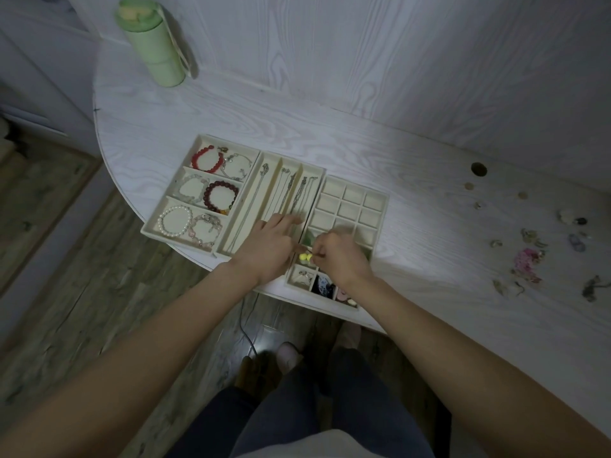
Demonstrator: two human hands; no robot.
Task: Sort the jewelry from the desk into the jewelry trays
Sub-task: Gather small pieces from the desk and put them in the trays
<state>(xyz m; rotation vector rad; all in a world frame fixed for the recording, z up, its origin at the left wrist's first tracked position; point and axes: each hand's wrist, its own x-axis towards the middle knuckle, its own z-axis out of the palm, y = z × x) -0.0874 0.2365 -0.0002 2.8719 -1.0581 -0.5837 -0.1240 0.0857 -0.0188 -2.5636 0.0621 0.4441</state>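
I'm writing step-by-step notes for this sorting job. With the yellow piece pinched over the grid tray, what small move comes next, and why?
Probably lower the yellow earring, pinched by the right hand, into a compartment of the grid tray beneath it and let go. The left hand rests alongside, and more loose jewelry waits on the desk.

Both bare forearms reach forward from the lower corners and converge at mid-frame. Left hand (269, 247): back up, fingers (288, 220) extended forward and slightly spread, fairly straight. Right hand (340, 256): back up, fingers curled inward toward the left hand, pinching a small yellow piece (305, 258) at the tips. The two hands lie just beside each other, knuckles nearly touching.
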